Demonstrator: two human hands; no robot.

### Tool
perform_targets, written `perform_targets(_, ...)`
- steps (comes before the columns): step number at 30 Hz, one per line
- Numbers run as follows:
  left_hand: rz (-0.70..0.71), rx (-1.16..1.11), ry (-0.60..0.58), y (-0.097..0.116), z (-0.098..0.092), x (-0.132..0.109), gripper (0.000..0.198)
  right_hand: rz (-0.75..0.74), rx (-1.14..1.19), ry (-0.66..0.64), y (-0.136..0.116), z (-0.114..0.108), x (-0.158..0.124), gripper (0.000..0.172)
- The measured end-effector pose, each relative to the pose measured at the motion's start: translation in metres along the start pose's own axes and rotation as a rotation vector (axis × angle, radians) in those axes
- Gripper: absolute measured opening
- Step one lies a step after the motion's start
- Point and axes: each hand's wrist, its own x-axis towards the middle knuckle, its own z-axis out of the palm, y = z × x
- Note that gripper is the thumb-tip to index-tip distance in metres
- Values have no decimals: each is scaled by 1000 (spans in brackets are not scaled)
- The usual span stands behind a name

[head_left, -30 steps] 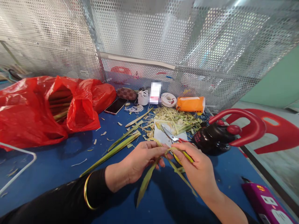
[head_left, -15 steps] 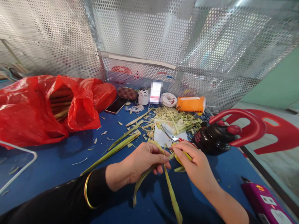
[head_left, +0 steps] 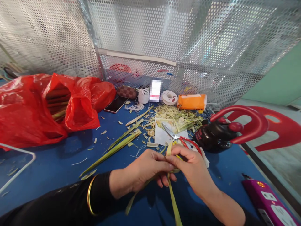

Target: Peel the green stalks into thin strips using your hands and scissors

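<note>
at the lower centre of the frame, the left hand (head_left: 146,168) and the right hand (head_left: 193,168) pinch pale green leaf strips (head_left: 173,201) together; red-handled scissors (head_left: 175,137) lie just above, right of centre.

The leaf strip (head_left: 174,201) is showing yellow-green; the stalk (head_left: 122,144) is shading from green to cream. The sleeve (head_left: 54,201) is showing plain black, the bangle (head_left: 88,196) gold, the table (head_left: 70,151) blue, the bag (head_left: 21,110) red. The pouch (head_left: 127,92) is carrying brown checks. The scissors (head_left: 174,136) are mixing red and silver, the jug (head_left: 213,138) black and red. The packet (head_left: 188,102) is glowing orange, the box (head_left: 255,194) purple, and the metal screen (head_left: 141,31) is repeating silvery dots
</note>
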Motion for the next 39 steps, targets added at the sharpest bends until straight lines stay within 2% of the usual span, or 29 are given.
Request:
perform_targets(10, -43, 12, -99, -4, -2, 0, 18, -103, -41, 98, -1, 4, -5, 15)
perform_targets(15, -78, -36, -89, -9, 0, 2, 21, -93, -91, 90, 0, 3, -2, 17)
perform_targets(21, -58, -208, -29, 1, -5, 2, 29, 19, -78, -5, -4, -16, 8, 21)
perform_targets(26, -12, -239, 1, 8, -12, 2, 29, 46, -151, -237, -10, -31, 11, 21)
perform_targets(28, 22, -199, 19, 8, -12, 2, 26, 51, -205, -279, -10, -32, 10, 19)
perform_targets(31, 64, -120, 57, 4, -12, 2, 23, -24, -346, -220, -10, -31, 10, 16)
perform_targets(35, 46, -70, 47, 0, -11, 4, 25, -174, -461, -90, -8, -29, 9, 19)
perform_targets(39, 31, -61, 31, -1, -10, 5, 22, -216, -496, -26, -2, -26, 10, 20)
